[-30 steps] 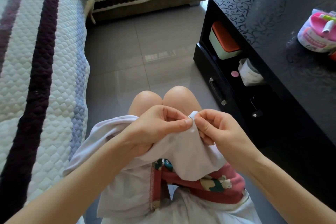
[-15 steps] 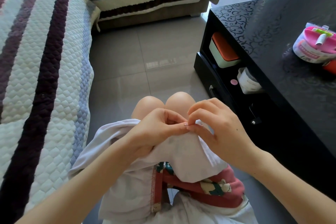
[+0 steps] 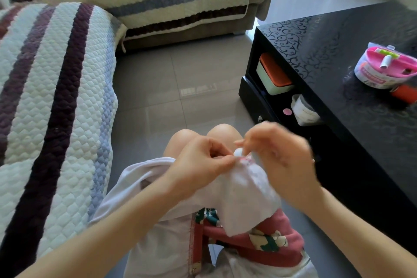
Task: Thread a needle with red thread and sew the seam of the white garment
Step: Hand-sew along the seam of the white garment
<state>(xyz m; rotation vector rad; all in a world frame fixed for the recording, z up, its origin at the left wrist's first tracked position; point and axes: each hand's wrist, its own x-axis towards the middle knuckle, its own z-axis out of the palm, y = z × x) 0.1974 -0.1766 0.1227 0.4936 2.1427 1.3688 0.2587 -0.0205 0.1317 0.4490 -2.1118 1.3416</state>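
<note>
The white garment [image 3: 239, 194] lies over my lap, its top edge raised above my knees. My left hand [image 3: 198, 160] pinches that edge between thumb and forefinger. Red stitches [image 3: 244, 160] show faintly along the seam beside the pinch. My right hand [image 3: 277, 158] hovers just right of the seam, blurred by motion, fingers curled with the fingertips close to the fabric. The needle and thread are too small and blurred to make out, so I cannot tell what the right fingers hold.
A black cabinet [image 3: 338, 56] stands at my right, with a pink sewing kit [image 3: 385, 67] and an orange item [image 3: 404, 93] on top and boxes on its open shelf. A quilted striped sofa [image 3: 52, 97] fills the left. Grey tiled floor [image 3: 180, 88] lies ahead.
My right hand has lifted and shifted right from the pinched seam, now blurred in motion. The view has tilted up slightly. My left hand keeps its pinch on the fabric.
</note>
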